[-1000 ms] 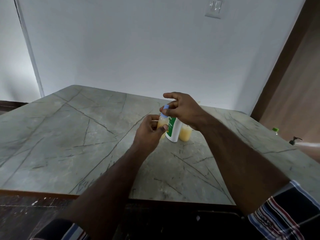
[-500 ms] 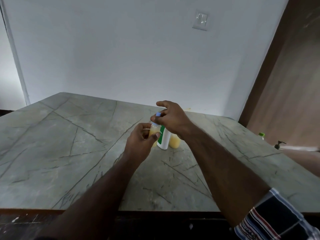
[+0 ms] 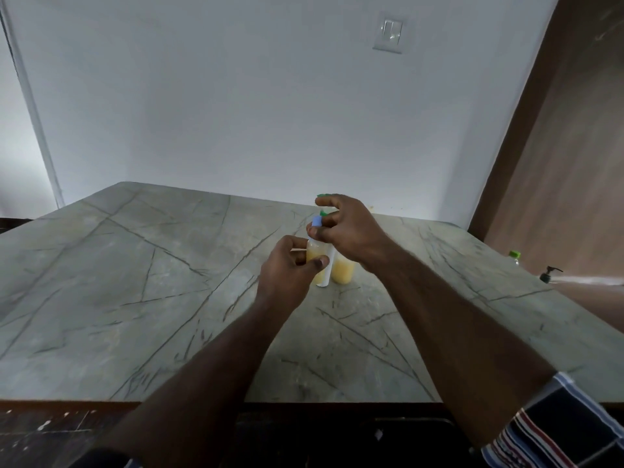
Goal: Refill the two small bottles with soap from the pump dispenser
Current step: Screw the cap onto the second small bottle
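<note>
My left hand (image 3: 290,268) grips a small clear bottle (image 3: 313,257) holding yellow soap, upright near the middle of the marble table (image 3: 135,298). My right hand (image 3: 347,228) pinches the bottle's blue cap (image 3: 317,221) from above. Right behind it stands the white pump dispenser (image 3: 329,270), mostly hidden by my hands; bits of its green top (image 3: 322,196) show past my fingers. A second small bottle (image 3: 342,273) with yellow soap stands to the dispenser's right, its top hidden under my right wrist.
A black pump bottle (image 3: 548,273) and a green-capped bottle (image 3: 514,255) stand beyond the table's far right edge. A white wall with a light switch (image 3: 388,32) lies behind the table, and a brown door is to the right.
Both hands stay on the small bottle and its blue cap. The dispenser's green label has become hidden behind my hands, and its green top now shows.
</note>
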Motion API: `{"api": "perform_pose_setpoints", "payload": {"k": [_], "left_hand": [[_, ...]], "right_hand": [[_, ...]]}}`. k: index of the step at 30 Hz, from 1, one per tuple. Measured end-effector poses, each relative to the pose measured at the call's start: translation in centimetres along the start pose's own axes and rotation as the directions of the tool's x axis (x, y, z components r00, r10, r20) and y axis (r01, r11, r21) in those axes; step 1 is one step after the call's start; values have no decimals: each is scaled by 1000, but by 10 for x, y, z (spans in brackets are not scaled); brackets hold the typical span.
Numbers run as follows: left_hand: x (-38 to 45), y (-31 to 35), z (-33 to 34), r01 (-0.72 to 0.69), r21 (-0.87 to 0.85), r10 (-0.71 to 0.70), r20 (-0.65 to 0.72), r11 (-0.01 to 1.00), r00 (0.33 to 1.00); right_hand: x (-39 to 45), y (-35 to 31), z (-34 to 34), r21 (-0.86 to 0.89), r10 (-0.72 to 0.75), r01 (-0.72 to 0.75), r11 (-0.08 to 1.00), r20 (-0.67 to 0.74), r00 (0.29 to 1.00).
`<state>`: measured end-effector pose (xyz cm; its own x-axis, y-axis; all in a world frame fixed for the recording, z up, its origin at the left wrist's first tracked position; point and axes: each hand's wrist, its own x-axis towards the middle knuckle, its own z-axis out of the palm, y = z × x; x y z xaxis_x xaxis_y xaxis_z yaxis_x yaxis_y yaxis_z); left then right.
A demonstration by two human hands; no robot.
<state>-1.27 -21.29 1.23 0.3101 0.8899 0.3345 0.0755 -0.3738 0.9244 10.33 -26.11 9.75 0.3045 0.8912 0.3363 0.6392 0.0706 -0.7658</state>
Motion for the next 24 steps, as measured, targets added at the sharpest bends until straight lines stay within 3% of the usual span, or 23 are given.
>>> {"api": "perform_pose_setpoints", "payload": {"k": [4, 7, 13, 17, 24], "left_hand": [[7, 4, 5, 50, 26, -53, 135, 998, 990], [17, 0, 4, 86, 147, -99, 85, 985, 991], [34, -1, 9, 131, 219, -175, 198, 967, 964], [44, -5, 16, 142, 275, -216, 260, 951, 941], [52, -17, 25, 106, 311, -188, 248, 945, 950]], "right_hand": [[-7, 10, -32, 51, 8, -6, 999, -34, 999], [-10, 31, -63, 79, 43, -36, 996, -97, 994], [1, 78, -83, -44, 76, -85, 995, -180, 981], [16, 98, -79, -71, 55, -66, 995, -148, 987], [39, 114, -67, -113, 51, -54, 992, -32, 998]]}}
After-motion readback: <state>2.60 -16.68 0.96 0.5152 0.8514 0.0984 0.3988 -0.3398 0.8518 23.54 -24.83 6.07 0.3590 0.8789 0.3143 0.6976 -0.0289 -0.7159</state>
